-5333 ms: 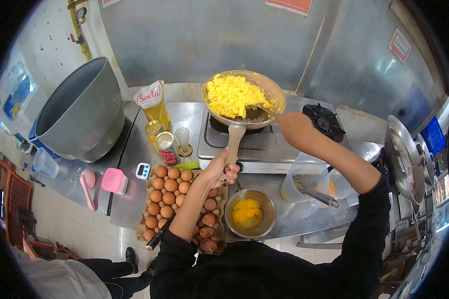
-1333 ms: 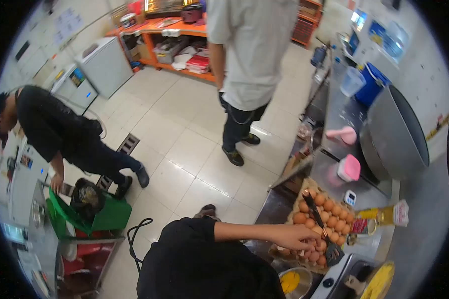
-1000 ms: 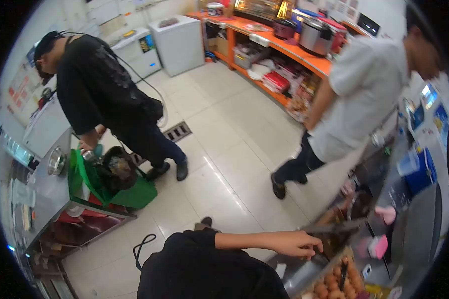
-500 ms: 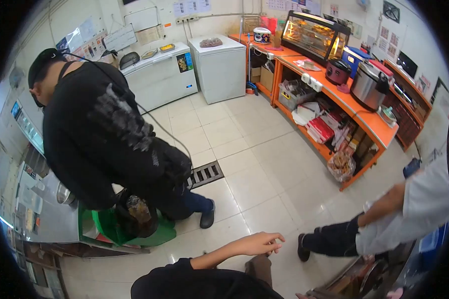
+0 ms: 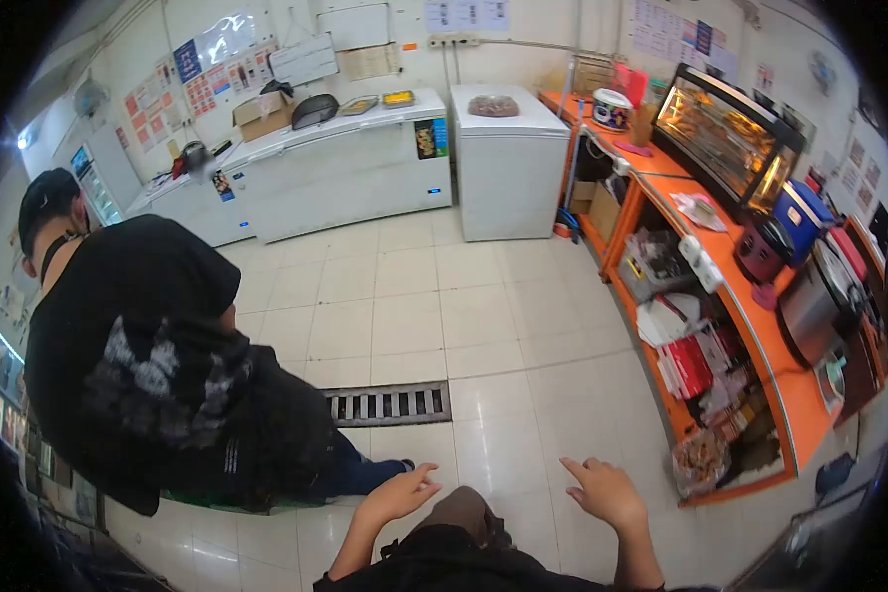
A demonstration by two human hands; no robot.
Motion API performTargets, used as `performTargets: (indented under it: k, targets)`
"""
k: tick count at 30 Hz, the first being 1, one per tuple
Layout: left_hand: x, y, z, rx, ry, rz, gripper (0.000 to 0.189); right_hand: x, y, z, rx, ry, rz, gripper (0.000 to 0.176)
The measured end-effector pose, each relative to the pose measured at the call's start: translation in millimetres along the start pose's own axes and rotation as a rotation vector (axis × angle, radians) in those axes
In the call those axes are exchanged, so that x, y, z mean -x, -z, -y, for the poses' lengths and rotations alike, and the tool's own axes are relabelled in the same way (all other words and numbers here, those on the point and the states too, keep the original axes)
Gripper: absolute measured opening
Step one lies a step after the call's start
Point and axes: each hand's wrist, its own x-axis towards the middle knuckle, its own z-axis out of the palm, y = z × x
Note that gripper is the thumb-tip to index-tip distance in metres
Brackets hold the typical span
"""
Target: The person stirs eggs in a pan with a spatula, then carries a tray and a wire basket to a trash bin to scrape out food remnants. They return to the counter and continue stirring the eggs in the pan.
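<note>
My left hand is low in the middle of the view, palm down over the tiled floor, its fingers apart and holding nothing. To its right, my right hand is also empty, with fingers spread. Between the two hands my knee shows at the bottom edge. Neither hand touches an object. Nearest to my left hand is the dark trouser leg of a co-worker in black.
The co-worker bends at the left. A floor drain lies ahead. White freezers line the back wall. An orange counter at the right carries a lit food warmer, cookers and a blue box.
The view has turned left. My right hand has come into view, and my left hand appears farther left. The person in grey sleeves at the right and the green bin's contents are out of sight.
</note>
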Motion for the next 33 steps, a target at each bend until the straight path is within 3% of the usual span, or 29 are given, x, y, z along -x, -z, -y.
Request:
performTargets:
  k: [1, 3, 5, 7, 9, 11, 12, 13, 14, 15, 16, 17, 19, 22, 25, 26, 28, 30, 32, 33]
  targets:
    - [-17, 10, 10, 0.004, 0.010, -0.018, 0.045, -39, 7, -12, 0.085, 0.045, 0.058, 0.043]
    - [-52, 27, 39, -0.078, 0.342, 0.005, 0.050, -120, 13, -23, 0.101, 0.115, 0.060, 0.043]
    - [-99, 30, 114, -0.139, 0.369, 0.002, 0.056, -202, 16, -19, 0.111, 0.177, 0.048, 0.043]
    - [-157, 55, 162, 0.030, 0.592, 0.181, 0.060, -272, 18, -5, 0.026, 0.244, 0.202, 0.043]
    - [-209, 110, 144, -0.055, 0.549, 0.046, 0.058, -346, 8, 0, -0.173, 0.321, 0.355, 0.042]
    - [-273, 161, 159, -0.024, 0.325, -0.066, 0.054, -415, -28, -11, -0.244, 0.489, 0.475, 0.043]
    - [-299, 194, 136, -0.047, 0.315, -0.192, 0.048, -443, 4, 4, -0.276, 0.448, 0.626, 0.044]
    - [-331, 228, 118, -0.127, 0.348, -0.190, 0.043, -466, 34, 16, -0.309, 0.398, 0.785, 0.044]
    - [-357, 260, 95, -0.106, 0.376, -0.238, 0.041, -495, 15, -4, -0.402, 0.520, 0.655, 0.046]
    - [-392, 274, 107, -0.138, 0.258, -0.279, 0.041, -521, 28, -14, -0.400, 0.516, 0.674, 0.046]
    - [-425, 294, 122, -0.181, 0.143, -0.328, 0.041, -551, 44, -20, -0.391, 0.407, 0.662, 0.046]
    - [-452, 317, 121, -0.186, 0.158, -0.332, 0.041, -584, 56, -26, -0.385, 0.304, 0.645, 0.047]
    - [-514, 365, 116, -0.090, 0.033, -0.254, 0.042, -651, 65, -47, -0.113, 0.047, 0.563, 0.049]
    - [-590, 425, 142, -0.054, 0.014, -0.185, 0.043, -766, 48, -90, 0.001, -0.069, 0.566, 0.051]
    - [-664, 474, 210, -0.041, 0.142, -0.174, 0.043, -914, 45, -122, 0.012, 0.018, 0.645, 0.051]
    - [-677, 499, 220, -0.102, 0.274, -0.145, 0.044, -970, 33, -129, -0.014, 0.083, 0.570, 0.051]
    - [-692, 561, 225, -0.087, 0.377, -0.183, 0.044, -1060, 61, -99, 0.027, 0.213, 0.472, 0.050]
    - [-697, 624, 218, -0.073, 0.487, -0.214, 0.044, -1142, 144, -20, 0.079, 0.275, 0.420, 0.048]
    - [-711, 686, 213, 0.152, 0.527, -0.515, 0.044, -1226, 182, 33, 0.156, 0.413, 0.290, 0.045]
    - [-724, 707, 227, 0.159, 0.534, -0.520, 0.044, -1265, 202, 62, 0.153, 0.482, 0.290, 0.044]
